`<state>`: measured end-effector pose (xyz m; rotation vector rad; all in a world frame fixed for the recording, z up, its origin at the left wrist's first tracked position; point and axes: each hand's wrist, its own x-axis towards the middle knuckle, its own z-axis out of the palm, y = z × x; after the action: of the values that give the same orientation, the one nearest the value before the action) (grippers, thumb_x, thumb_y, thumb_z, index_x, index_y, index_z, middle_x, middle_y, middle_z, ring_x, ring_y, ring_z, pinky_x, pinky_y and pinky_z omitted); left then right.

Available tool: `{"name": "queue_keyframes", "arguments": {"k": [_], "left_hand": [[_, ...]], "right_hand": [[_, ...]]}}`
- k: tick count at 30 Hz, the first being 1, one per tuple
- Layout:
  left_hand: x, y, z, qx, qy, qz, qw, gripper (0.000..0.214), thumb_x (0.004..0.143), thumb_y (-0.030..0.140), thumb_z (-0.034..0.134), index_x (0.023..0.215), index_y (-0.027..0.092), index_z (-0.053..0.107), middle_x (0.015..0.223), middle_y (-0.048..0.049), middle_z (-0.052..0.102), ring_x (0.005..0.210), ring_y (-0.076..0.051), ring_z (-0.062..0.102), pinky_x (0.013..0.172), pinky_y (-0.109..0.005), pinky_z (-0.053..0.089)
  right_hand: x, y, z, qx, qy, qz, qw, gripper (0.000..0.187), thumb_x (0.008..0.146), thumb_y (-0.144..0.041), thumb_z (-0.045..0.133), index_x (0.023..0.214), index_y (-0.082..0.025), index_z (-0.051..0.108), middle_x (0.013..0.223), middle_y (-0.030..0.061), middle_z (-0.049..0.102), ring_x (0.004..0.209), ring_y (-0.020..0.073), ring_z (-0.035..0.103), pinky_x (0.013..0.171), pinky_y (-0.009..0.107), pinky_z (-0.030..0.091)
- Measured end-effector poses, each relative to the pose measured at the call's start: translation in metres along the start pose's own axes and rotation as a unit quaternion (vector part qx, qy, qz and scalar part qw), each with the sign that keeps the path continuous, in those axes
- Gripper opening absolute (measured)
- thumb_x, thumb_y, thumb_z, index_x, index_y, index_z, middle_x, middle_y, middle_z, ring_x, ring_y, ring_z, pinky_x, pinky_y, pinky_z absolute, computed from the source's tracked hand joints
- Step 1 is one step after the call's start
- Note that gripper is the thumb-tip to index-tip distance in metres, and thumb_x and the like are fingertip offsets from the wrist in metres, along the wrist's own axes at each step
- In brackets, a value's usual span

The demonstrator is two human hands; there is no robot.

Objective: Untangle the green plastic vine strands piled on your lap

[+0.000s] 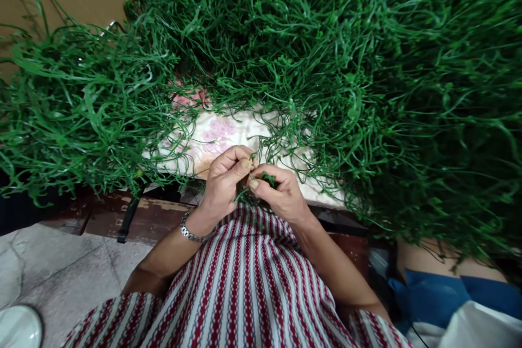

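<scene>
Both hands meet at the centre of the view, just above the lap. The left hand [225, 180] is curled, and its fingers [238, 165] are closed narrowly on a green sprig [267, 178]. The right hand [283, 194] faces it, with thumb and forefinger pinched on the same sprig. The fingertips of the two hands touch or nearly touch. More of the sprig hangs below the hands, against the striped garment [248, 283]. A metal bracelet [188, 232] sits on the left wrist.

A large heap of green stems [367, 65] fills the upper part of the view and overhangs the hands on both sides. It lies on a floral cloth [220, 133], a patch of which shows bare just beyond the hands. The cloth covers a dark wooden desk [155, 217], whose front edge carries a black strap [127, 220].

A grey stone floor [65, 272] lies at lower left, with a white dish [18, 326] at the corner. Blue cloth [432, 296] lies at lower right.
</scene>
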<state>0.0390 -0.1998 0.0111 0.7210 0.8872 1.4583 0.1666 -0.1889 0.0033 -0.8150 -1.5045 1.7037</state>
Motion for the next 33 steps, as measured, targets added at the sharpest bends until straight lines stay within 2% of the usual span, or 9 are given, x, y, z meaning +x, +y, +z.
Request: {"name": "queue_keyframes", "arguments": {"k": [4, 10, 14, 17, 19, 23, 26, 29, 33], "left_hand": [[0.006, 0.012, -0.003, -0.053, 0.03, -0.018, 0.998, 0.024, 0.079, 0.032, 0.059, 0.068, 0.017, 0.045, 0.063, 0.0042, 0.048, 0.043, -0.004, 0.039, 0.041, -0.017, 0.031], [0.008, 0.014, -0.007, 0.046, 0.013, 0.012, 0.999, 0.02, 0.075, 0.029, 0.065, 0.067, 0.015, 0.053, 0.07, 0.0012, 0.055, 0.043, -0.003, 0.044, 0.037, -0.015, 0.032], [0.007, 0.011, -0.006, 0.073, 0.01, 0.024, 0.997, 0.019, 0.074, 0.027, 0.066, 0.065, 0.014, 0.055, 0.074, 0.0006, 0.053, 0.047, -0.003, 0.046, 0.039, -0.015, 0.036], [0.007, 0.01, -0.004, 0.091, -0.007, 0.038, 0.995, 0.02, 0.075, 0.027, 0.065, 0.064, 0.014, 0.056, 0.075, 0.0005, 0.051, 0.051, -0.003, 0.045, 0.042, -0.015, 0.038], [0.007, 0.009, -0.002, 0.102, -0.016, 0.055, 0.993, 0.02, 0.076, 0.027, 0.064, 0.064, 0.014, 0.056, 0.074, 0.0004, 0.05, 0.052, -0.004, 0.045, 0.044, -0.016, 0.038], [0.008, 0.008, 0.001, 0.137, -0.024, 0.083, 0.987, 0.02, 0.078, 0.027, 0.063, 0.064, 0.015, 0.056, 0.074, 0.0001, 0.05, 0.056, -0.005, 0.044, 0.048, -0.018, 0.037], [0.011, 0.007, 0.001, 0.165, -0.02, 0.09, 0.982, 0.021, 0.079, 0.028, 0.062, 0.064, 0.015, 0.055, 0.075, 0.0, 0.05, 0.058, -0.006, 0.043, 0.049, -0.018, 0.036], [0.012, 0.008, -0.001, 0.227, -0.004, 0.127, 0.966, 0.017, 0.079, 0.031, 0.06, 0.071, 0.016, 0.059, 0.088, -0.0024, 0.053, 0.065, -0.008, 0.048, 0.055, -0.02, 0.042], [0.001, 0.017, -0.003, 0.361, 0.012, 0.201, 0.91, 0.027, 0.08, 0.032, 0.059, 0.104, 0.02, 0.059, 0.119, -0.0078, 0.046, 0.101, -0.018, 0.052, 0.083, -0.029, 0.047]], "right_hand": [[-0.004, 0.003, -0.001, -0.039, -0.027, -0.062, 0.997, 0.014, 0.082, -0.024, 0.055, 0.072, -0.015, 0.057, 0.064, -0.0018, 0.052, 0.057, 0.0073, 0.043, 0.055, 0.021, 0.035], [-0.008, -0.019, -0.015, -0.063, 0.103, -0.188, 0.975, 0.017, 0.089, -0.023, 0.046, 0.074, -0.016, 0.053, 0.073, 0.0015, 0.052, 0.067, 0.0109, 0.049, 0.062, 0.025, 0.039], [-0.019, -0.041, -0.022, -0.056, 0.144, -0.2, 0.968, 0.012, 0.09, -0.024, 0.045, 0.081, -0.017, 0.05, 0.075, 0.0036, 0.057, 0.07, 0.0147, 0.055, 0.067, 0.032, 0.045], [-0.023, -0.049, -0.022, -0.088, 0.139, -0.211, 0.964, 0.006, 0.09, -0.022, 0.045, 0.087, -0.019, 0.05, 0.071, 0.0006, 0.054, 0.058, 0.0114, 0.052, 0.06, 0.029, 0.046], [-0.022, -0.05, -0.02, -0.182, 0.125, -0.244, 0.944, 0.005, 0.089, -0.019, 0.047, 0.089, -0.019, 0.051, 0.071, 0.0005, 0.052, 0.056, 0.0103, 0.05, 0.056, 0.026, 0.044], [-0.012, -0.042, -0.013, -0.425, 0.004, -0.265, 0.865, 0.011, 0.086, -0.021, 0.052, 0.095, -0.016, 0.056, 0.078, 0.0048, 0.058, 0.067, 0.0132, 0.052, 0.058, 0.026, 0.042], [-0.007, -0.029, -0.01, -0.52, -0.047, -0.236, 0.819, 0.016, 0.087, -0.025, 0.052, 0.097, -0.014, 0.056, 0.077, 0.0045, 0.056, 0.064, 0.0127, 0.051, 0.054, 0.025, 0.041], [-0.005, -0.021, -0.01, -0.524, -0.021, -0.254, 0.812, 0.012, 0.087, -0.024, 0.051, 0.091, -0.014, 0.056, 0.074, 0.0037, 0.055, 0.063, 0.0122, 0.049, 0.054, 0.024, 0.04], [-0.005, -0.02, -0.017, -0.496, 0.01, -0.268, 0.826, 0.01, 0.087, -0.023, 0.051, 0.089, -0.014, 0.054, 0.072, 0.0039, 0.054, 0.064, 0.0129, 0.049, 0.057, 0.025, 0.04]]}}
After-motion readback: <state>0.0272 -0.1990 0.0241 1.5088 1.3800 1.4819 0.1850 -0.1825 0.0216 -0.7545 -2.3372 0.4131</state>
